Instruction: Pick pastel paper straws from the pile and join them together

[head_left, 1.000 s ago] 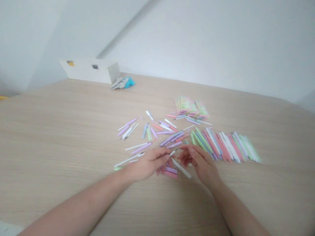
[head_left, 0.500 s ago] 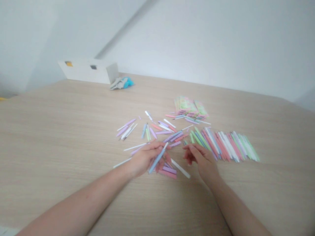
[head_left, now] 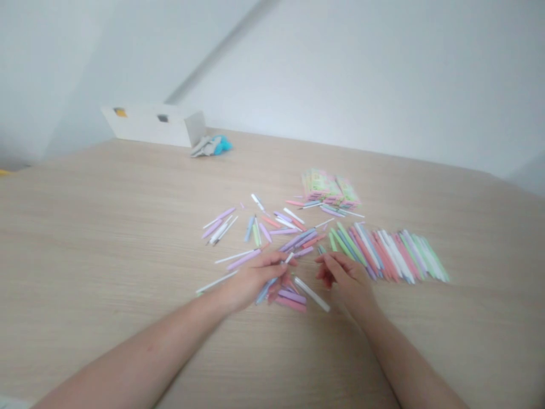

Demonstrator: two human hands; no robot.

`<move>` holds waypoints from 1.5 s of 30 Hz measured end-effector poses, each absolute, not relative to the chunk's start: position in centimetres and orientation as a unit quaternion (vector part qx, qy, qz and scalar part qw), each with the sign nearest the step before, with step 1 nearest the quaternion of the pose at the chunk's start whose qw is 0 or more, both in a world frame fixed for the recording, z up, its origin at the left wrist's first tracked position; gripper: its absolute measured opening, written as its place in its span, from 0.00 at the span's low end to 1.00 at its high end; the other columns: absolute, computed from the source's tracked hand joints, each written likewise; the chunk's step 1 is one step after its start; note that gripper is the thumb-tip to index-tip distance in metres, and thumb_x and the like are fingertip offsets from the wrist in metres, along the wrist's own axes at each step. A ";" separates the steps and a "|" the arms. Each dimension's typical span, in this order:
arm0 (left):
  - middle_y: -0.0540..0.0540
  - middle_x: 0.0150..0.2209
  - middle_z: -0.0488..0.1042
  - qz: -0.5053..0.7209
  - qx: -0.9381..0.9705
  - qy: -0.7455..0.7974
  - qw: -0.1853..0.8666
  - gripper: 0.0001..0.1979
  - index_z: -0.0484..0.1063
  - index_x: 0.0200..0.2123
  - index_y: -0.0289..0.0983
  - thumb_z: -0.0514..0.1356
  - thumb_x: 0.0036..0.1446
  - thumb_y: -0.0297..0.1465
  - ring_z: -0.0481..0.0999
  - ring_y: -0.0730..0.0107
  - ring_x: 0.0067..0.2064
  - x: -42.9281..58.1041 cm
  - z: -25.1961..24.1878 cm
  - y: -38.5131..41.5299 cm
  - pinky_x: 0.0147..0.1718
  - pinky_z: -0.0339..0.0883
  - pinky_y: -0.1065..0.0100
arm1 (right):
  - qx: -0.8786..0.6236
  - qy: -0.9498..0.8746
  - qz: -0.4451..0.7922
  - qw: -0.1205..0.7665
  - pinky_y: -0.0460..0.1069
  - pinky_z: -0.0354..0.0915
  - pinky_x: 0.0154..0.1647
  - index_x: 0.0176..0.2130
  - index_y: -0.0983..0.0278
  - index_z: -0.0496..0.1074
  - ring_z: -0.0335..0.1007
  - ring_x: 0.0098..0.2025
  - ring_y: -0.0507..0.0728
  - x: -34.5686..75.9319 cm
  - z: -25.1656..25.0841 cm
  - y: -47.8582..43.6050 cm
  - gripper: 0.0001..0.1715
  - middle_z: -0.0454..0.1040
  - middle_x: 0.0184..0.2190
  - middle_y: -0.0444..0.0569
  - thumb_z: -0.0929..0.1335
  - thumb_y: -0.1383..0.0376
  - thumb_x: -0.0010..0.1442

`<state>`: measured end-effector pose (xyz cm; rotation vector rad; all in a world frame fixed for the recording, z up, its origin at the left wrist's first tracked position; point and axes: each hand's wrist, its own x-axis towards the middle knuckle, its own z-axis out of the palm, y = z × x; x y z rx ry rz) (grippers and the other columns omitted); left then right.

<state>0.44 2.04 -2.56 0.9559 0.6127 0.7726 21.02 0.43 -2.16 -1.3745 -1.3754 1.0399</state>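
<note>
My left hand (head_left: 261, 275) is closed round a blue pen (head_left: 264, 289); its white end sticks out above the fingers. Beside it, my right hand (head_left: 343, 272) is pinched, with a small dark greenish tip (head_left: 321, 250) at its fingertips; what it grips is too small to make out. Purple and pink pen parts (head_left: 292, 302) lie under and beside my left hand. Between the hands rests a white pen (head_left: 311, 293). Loose pen parts (head_left: 293, 241) are scattered beyond them. A row of coloured pens (head_left: 392, 254) lies side by side to the right of my right hand.
Stacked green and pink packets (head_left: 326, 186) stand beyond the pens on the wooden table (head_left: 106, 227). At the back left are a white box (head_left: 149, 125) with two cutouts and a crumpled grey and blue item (head_left: 212, 145). A wall rises behind the table.
The blue pen in my left hand has turned and sunk behind the fingers, so less of it shows. My right hand has barely moved.
</note>
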 end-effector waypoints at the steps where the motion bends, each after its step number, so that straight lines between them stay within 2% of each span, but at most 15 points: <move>1: 0.49 0.24 0.69 0.349 0.451 0.279 0.772 0.11 0.69 0.40 0.31 0.59 0.56 0.32 0.61 0.82 0.16 0.4 -2.7 2.0 0.13 0.56 0.78 | -0.560 -0.561 0.416 0.446 0.45 0.59 0.21 0.32 0.65 0.72 0.62 0.20 0.50 21.1 -2.2 0.5 0.18 0.70 0.21 0.45 0.63 0.54 0.60; 5: 0.49 0.25 0.69 0.325 0.468 0.277 0.774 0.13 0.68 0.41 0.32 0.58 0.56 0.35 0.63 0.80 0.16 0.5 -3.1 2.0 0.13 0.57 0.77 | -0.595 -0.601 0.331 0.418 0.46 0.60 0.23 0.36 0.64 0.72 0.65 0.23 0.52 21.5 -2.5 1.2 0.14 0.72 0.24 0.46 0.62 0.58 0.60; 8: 0.47 0.26 0.71 0.324 0.467 0.279 0.774 0.13 0.67 0.41 0.32 0.58 0.56 0.35 0.64 0.79 0.16 0.5 -3.2 2.0 0.12 0.57 0.76 | -0.587 -0.682 0.208 0.384 0.48 0.64 0.34 0.37 0.63 0.74 0.70 0.34 0.55 21.7 -2.0 2.6 0.11 0.75 0.33 0.48 0.63 0.67 0.57; 10: 0.47 0.25 0.71 0.328 0.449 0.283 0.781 0.12 0.67 0.41 0.31 0.57 0.56 0.33 0.62 0.80 0.15 0.4 -3.0 2.1 0.12 0.55 0.76 | -0.555 -0.742 0.143 0.349 0.49 0.64 0.42 0.37 0.63 0.75 0.70 0.41 0.56 21.6 -1.5 4.1 0.14 0.76 0.38 0.49 0.61 0.71 0.57; 12: 0.47 0.24 0.70 0.332 0.417 0.290 0.795 0.11 0.68 0.41 0.32 0.56 0.55 0.32 0.59 0.81 0.15 0.4 -2.7 2.1 0.11 0.52 0.78 | -0.537 -0.785 0.093 0.295 0.49 0.62 0.46 0.38 0.65 0.75 0.70 0.43 0.55 21.3 -1.0 5.7 0.17 0.76 0.38 0.51 0.60 0.75 0.56; 14: 0.48 0.23 0.69 0.332 0.387 0.296 0.808 0.11 0.68 0.41 0.32 0.55 0.54 0.29 0.56 0.81 0.15 0.4 -2.2 2.1 0.11 0.50 0.79 | -0.554 -0.806 0.051 0.201 0.48 0.61 0.48 0.42 0.68 0.74 0.69 0.44 0.55 21.0 -0.8 7.3 0.19 0.76 0.40 0.53 0.59 0.76 0.57; 21: 0.48 0.23 0.70 0.333 0.354 0.282 0.827 0.13 0.69 0.40 0.31 0.54 0.50 0.28 0.56 0.80 0.15 0.3 -1.3 2.4 0.10 0.49 0.78 | -0.558 -0.824 0.048 0.090 0.49 0.60 0.48 0.41 0.68 0.76 0.69 0.45 0.58 20.6 -1.3 11.0 0.14 0.76 0.41 0.55 0.64 0.71 0.56; 28: 0.47 0.23 0.71 0.325 0.344 0.279 0.835 0.13 0.69 0.40 0.31 0.53 0.51 0.28 0.56 0.81 0.14 0.2 -1.4 2.5 0.10 0.49 0.78 | -0.552 -0.832 0.051 0.014 0.49 0.61 0.42 0.37 0.68 0.78 0.70 0.42 0.60 20.6 -0.3 12.4 0.12 0.77 0.37 0.56 0.66 0.69 0.54; 34: 0.47 0.22 0.70 0.326 0.349 0.279 0.833 0.14 0.69 0.41 0.31 0.53 0.52 0.28 0.55 0.81 0.14 0.1 -1.7 2.6 0.10 0.49 0.78 | -0.531 -0.844 0.072 -0.005 0.46 0.61 0.37 0.33 0.67 0.77 0.71 0.36 0.57 20.6 -0.3 13.3 0.07 0.77 0.32 0.52 0.68 0.68 0.53; 42: 0.48 0.22 0.70 0.337 0.375 0.278 0.818 0.12 0.70 0.40 0.31 0.54 0.56 0.32 0.56 0.81 0.14 0.2 -1.9 2.5 0.10 0.48 0.78 | -0.526 -0.844 0.066 0.079 0.51 0.61 0.46 0.34 0.67 0.73 0.67 0.44 0.59 21.1 0.3 11.9 0.07 0.73 0.38 0.55 0.66 0.67 0.57; 45: 0.48 0.22 0.70 0.347 0.392 0.277 0.806 0.13 0.70 0.40 0.32 0.55 0.58 0.35 0.56 0.81 0.14 0.2 -2.0 2.5 0.11 0.49 0.77 | -0.543 -0.822 0.111 0.136 0.49 0.65 0.37 0.38 0.66 0.70 0.70 0.36 0.55 21.1 0.9 9.6 0.10 0.73 0.35 0.51 0.62 0.63 0.61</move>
